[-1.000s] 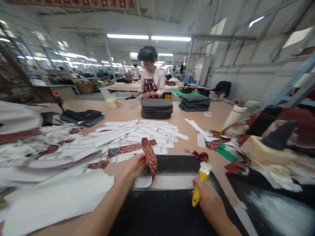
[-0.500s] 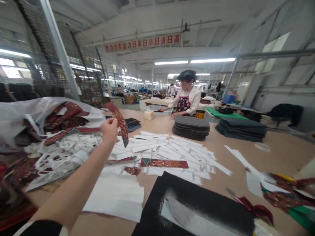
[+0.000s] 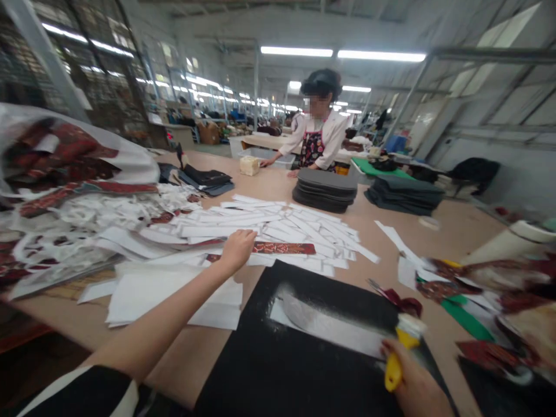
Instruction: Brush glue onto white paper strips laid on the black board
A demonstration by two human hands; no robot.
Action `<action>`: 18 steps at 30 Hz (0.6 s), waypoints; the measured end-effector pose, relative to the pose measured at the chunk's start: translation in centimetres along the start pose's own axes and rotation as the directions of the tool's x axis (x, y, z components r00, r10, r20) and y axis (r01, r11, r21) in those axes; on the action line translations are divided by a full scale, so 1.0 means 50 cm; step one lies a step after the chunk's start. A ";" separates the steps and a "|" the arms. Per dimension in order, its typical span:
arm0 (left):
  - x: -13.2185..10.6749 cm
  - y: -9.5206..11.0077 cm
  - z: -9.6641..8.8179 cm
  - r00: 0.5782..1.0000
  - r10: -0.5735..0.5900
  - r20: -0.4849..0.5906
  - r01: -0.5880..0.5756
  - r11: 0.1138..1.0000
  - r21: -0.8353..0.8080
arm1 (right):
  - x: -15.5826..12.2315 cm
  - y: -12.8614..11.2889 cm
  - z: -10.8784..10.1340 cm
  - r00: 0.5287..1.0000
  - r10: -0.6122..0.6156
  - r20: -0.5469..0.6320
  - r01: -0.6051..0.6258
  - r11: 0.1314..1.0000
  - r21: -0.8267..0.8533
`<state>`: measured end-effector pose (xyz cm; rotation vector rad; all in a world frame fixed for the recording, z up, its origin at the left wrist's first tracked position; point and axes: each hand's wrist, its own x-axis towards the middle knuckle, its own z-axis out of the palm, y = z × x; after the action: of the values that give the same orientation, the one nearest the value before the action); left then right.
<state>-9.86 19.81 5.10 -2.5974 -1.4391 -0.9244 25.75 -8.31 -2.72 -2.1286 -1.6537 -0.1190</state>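
Observation:
My left hand (image 3: 237,249) reaches out over the table and rests its curled fingers on the left end of a red patterned fabric strip (image 3: 284,248) that lies among white paper strips (image 3: 278,226). At the lower right, my right hand (image 3: 412,385) is closed round the yellow handle of a glue brush (image 3: 402,350), whose pale bristles touch the black work mat (image 3: 304,347). A white glue-smeared patch (image 3: 330,324) lies on the mat.
A heap of red patterned pieces and white offcuts (image 3: 73,197) fills the left. Stacks of grey insoles (image 3: 325,188) and dark sheets (image 3: 403,194) stand at the far side, where another person (image 3: 317,136) works. Red and green scraps (image 3: 460,289) clutter the right.
My left hand carried a patterned strip up to the left heap, let it go, and has come back down onto another strip on the table. The view swung left and back.

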 end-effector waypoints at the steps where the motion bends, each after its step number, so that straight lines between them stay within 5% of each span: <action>1: -0.029 0.034 0.008 0.997 0.059 0.050 -0.058 0.998 -0.036 | 0.003 -0.014 -0.011 0.999 0.031 0.026 -0.031 0.999 -0.030; 4: -0.111 0.129 0.027 0.945 0.256 0.201 -0.211 0.952 -0.221 | 0.017 -0.040 -0.024 0.998 0.047 0.048 -0.042 0.995 -0.089; 7: -0.155 0.188 0.038 0.903 0.305 0.303 -0.192 0.916 -0.353 | 0.023 -0.046 -0.027 0.998 -0.028 0.058 0.036 0.989 -0.144; 15: -0.135 0.197 0.021 0.878 -0.016 0.478 0.237 0.883 -0.406 | 0.012 -0.072 -0.032 0.996 -0.084 -0.006 0.078 0.946 -0.315; 18: -0.155 0.190 0.029 0.878 -0.063 0.475 0.203 0.947 -0.249 | 0.010 -0.076 -0.030 0.992 -0.129 0.000 0.120 0.926 -0.358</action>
<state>-4.80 8.87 2.31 -3.1359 -1.7198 -0.5805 22.62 -7.73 -0.11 -2.2625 -1.8694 -0.5194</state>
